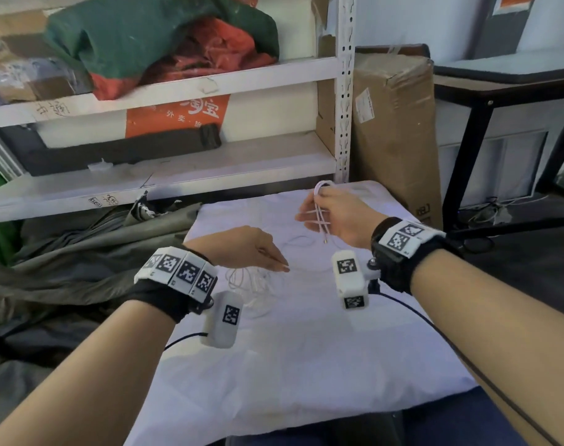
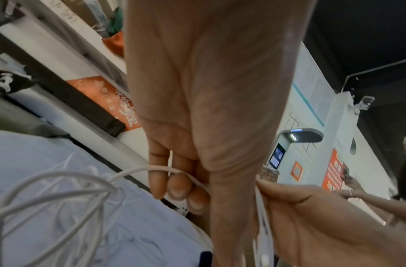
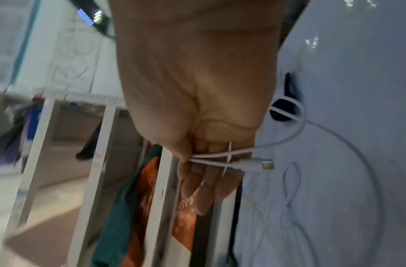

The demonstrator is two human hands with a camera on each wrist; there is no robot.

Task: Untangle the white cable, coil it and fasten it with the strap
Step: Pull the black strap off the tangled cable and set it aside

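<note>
My right hand (image 1: 338,217) pinches a few short folds of the white cable (image 1: 320,206) between thumb and fingers, raised over the far right of the white-clothed surface (image 1: 306,365) — connector end (image 3: 267,164) hanging free beside the fingers. My left hand (image 1: 242,249) pinches a strand nearer me. Loose tangled loops (image 1: 251,284) lie on the cloth below it, toward the left.
</note>
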